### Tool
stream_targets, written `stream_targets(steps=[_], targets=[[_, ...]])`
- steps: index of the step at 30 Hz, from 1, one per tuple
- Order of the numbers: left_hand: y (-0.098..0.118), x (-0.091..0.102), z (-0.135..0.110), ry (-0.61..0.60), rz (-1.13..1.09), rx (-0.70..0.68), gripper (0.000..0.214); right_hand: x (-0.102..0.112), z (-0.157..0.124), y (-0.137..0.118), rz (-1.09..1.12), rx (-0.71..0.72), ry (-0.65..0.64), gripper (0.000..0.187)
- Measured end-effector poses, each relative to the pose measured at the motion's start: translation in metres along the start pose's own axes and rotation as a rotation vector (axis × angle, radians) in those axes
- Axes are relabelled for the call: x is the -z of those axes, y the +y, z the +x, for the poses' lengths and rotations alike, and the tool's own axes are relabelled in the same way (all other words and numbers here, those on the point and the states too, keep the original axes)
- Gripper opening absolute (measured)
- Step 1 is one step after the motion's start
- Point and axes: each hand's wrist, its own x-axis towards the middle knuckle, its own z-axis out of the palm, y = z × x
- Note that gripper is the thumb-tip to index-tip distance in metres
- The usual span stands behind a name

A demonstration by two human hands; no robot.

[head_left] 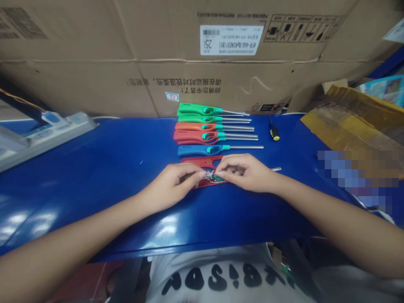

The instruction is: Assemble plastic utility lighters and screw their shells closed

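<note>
On the blue table in front of me lies an opened red gas lighter, with one red shell half (pixel 195 161) behind and another red shell part (pixel 205 184) under my fingers. My left hand (pixel 172 181) pinches a small metallic and clear inner part (pixel 208 175) between thumb and fingers. From the right, my right hand (pixel 248 172) has its fingertips pinched together at the same part, by a thin pale wire or tube; what they grip is partly hidden. A metal lighter barrel (pixel 277 169) sticks out beyond my right wrist.
Behind my hands, a blue lighter (pixel 195 150), red-orange lighters (pixel 189 136) and green lighters (pixel 192 110) lie in a row. A yellow-black screwdriver (pixel 275 134) is to their right. A power strip (pixel 44 136) sits left; a taped package (pixel 353 130) lies right. A cardboard box (pixel 110 88) stands behind.
</note>
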Motion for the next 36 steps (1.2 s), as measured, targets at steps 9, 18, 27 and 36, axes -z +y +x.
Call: stream_targets(steps=[9,18,27,36], targets=[[-0.0001,-0.0018,0.0002,-0.009,0.024,-0.017,0.033,-0.0002,0.0000,0.0002,-0.010,-0.021,-0.009,0.023],[-0.0004,-0.0060,0.0013,0.025,-0.036,0.019,0.034,-0.0026,0.0009,-0.0013,0.075,-0.061,0.005,0.022],[-0.0007,-0.0073,-0.0002,0.039,-0.038,0.018,0.036,-0.0026,0.0014,-0.0006,0.073,-0.062,0.011,0.021],[-0.0022,-0.0091,0.0008,0.030,-0.057,0.011,0.034,-0.0026,0.0003,0.0011,0.039,-0.044,0.004,0.021]])
